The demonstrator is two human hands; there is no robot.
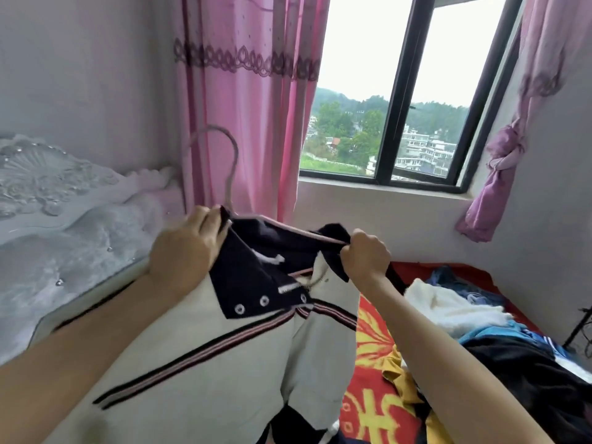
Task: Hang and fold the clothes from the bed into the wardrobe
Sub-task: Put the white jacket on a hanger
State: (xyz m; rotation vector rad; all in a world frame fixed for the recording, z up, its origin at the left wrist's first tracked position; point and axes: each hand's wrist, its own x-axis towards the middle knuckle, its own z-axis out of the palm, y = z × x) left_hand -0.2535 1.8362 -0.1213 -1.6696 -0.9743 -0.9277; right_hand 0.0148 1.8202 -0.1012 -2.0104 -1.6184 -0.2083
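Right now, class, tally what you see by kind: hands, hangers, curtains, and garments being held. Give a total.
hands: 2, left hand, right hand
hanger: 1
curtains: 2, left curtain, right curtain
jacket: 1
total: 6

Cream jacket with navy collar and stripes, pink curtain, red-yellow bedspread

Bed: red cover w/ yellow print, to my rt.
Black garment: on cover, nearest me.
Yellow cloth: touching the black one.
White fluffy piece: farther back.
Blue clothes: behind the white one.
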